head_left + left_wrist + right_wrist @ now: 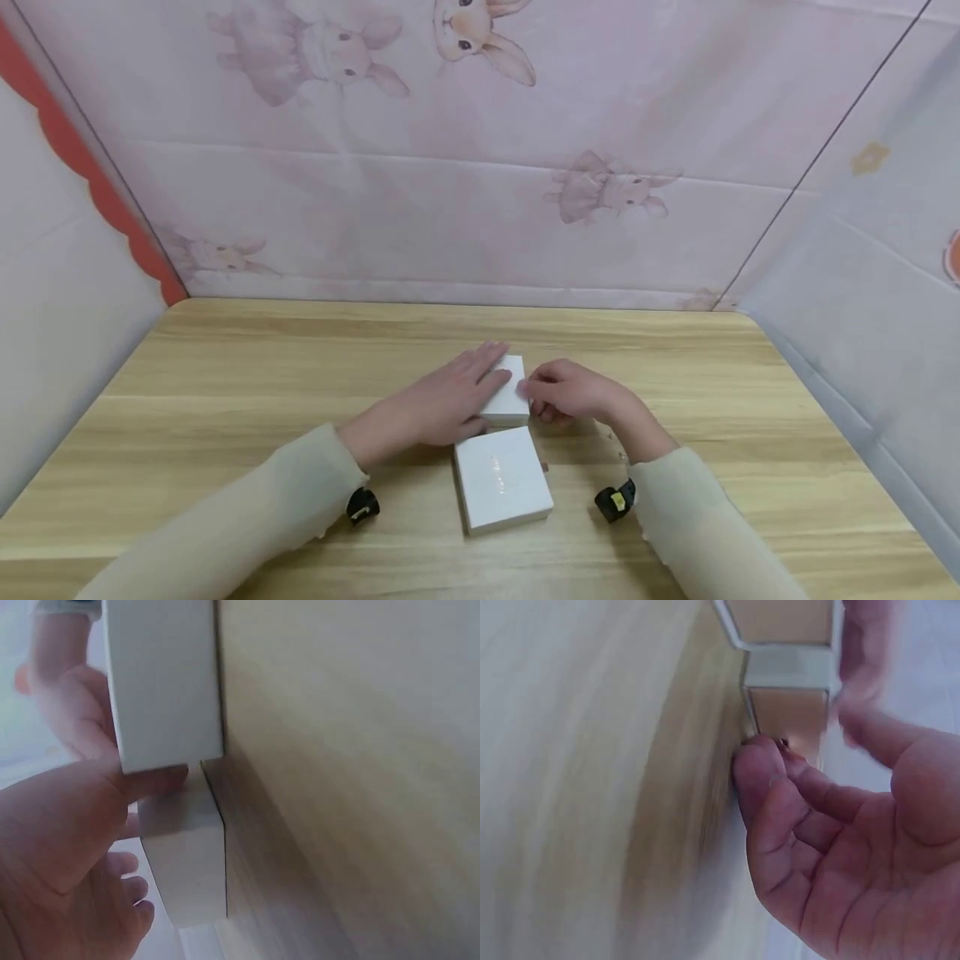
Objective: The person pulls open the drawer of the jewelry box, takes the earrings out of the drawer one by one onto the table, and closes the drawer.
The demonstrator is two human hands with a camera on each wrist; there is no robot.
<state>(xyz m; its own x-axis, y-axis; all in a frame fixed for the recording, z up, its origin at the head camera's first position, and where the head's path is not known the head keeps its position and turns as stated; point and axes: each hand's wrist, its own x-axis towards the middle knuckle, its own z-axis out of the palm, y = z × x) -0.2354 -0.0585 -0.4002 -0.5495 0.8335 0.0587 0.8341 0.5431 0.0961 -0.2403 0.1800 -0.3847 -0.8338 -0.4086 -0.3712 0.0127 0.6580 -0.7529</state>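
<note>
Two small white drawer boxes sit on the table, one behind the other. Over the far box (510,407) lies my left hand (450,398), its fingers across the top and its thumb bent down against the near side, in the gap between the boxes. At that box's right end is my right hand (573,392). In the right wrist view its curled fingertips (756,769) pinch a small pull tab (786,744) on the tan drawer face (784,709), with the thumb by the top edge. The near box (504,479), with faint gold lettering, lies untouched by the right hand.
A short brown tab (545,467) sticks out of the near box's right side. Both boxes stand on a wood-grain table (315,350). Behind it hangs a pink rabbit-print curtain (450,225), with pale side walls. Dark wrist straps (617,500) hang below the cuffs.
</note>
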